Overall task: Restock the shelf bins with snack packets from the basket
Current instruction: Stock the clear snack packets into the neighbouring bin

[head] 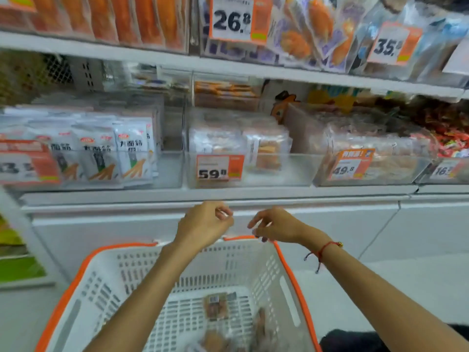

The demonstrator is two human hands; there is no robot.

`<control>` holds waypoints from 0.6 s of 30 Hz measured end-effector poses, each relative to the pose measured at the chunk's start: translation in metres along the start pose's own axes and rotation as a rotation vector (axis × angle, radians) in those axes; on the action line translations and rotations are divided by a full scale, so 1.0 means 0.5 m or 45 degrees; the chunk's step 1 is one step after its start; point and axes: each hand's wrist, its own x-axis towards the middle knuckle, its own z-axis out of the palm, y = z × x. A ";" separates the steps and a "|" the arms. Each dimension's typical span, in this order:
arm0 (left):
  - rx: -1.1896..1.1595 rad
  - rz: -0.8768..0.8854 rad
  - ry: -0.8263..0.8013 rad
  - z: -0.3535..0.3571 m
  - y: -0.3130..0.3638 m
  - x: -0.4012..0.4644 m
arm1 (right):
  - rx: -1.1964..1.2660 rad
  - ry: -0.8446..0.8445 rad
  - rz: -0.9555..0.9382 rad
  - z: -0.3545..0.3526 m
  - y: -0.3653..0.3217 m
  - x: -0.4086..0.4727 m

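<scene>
Presently, the single head view looks down over a white slotted basket with an orange rim, filling the lower centre of the frame. A few snack packets lie on its floor towards the lower centre-right; those nearest the bottom edge are blurred and cannot be told apart.

Both forearms reach up from the bottom edge and meet above the basket's far rim, in front of the white shelf base. The left hand sits at centre frame with fingers curled inward, thumb and forefinger close together; whether anything is pinched between them cannot be told, owing to blur. The right hand, just beside it and apart from it, has loosely bent fingers pointing left and down, and no packet is visible in it. A red cord bracelet circles the right wrist.

Across the middle of the frame runs a row of clear shelf bins. The centre bin carries an orange tag reading 59.8 and holds pale packets towards its rear. The left bin holds white packets with orange print. The right bin is tagged 49.8. On the upper shelf, tags read 26.8 and 35.
</scene>
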 end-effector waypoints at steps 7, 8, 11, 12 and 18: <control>-0.099 -0.377 -0.287 0.174 -0.238 -0.090 | 0.093 -0.373 0.266 0.257 0.096 0.011; -0.083 -0.446 -0.342 0.204 -0.276 -0.103 | 0.105 -0.391 0.305 0.291 0.110 0.013; -0.058 -0.723 -0.521 0.278 -0.375 -0.147 | 0.034 -0.501 0.393 0.396 0.149 0.013; -0.057 -0.811 -0.567 0.295 -0.396 -0.165 | -0.007 -0.543 0.406 0.430 0.157 0.009; -0.378 -1.226 -0.859 0.343 -0.420 -0.229 | -0.039 -0.641 0.478 0.572 0.179 -0.003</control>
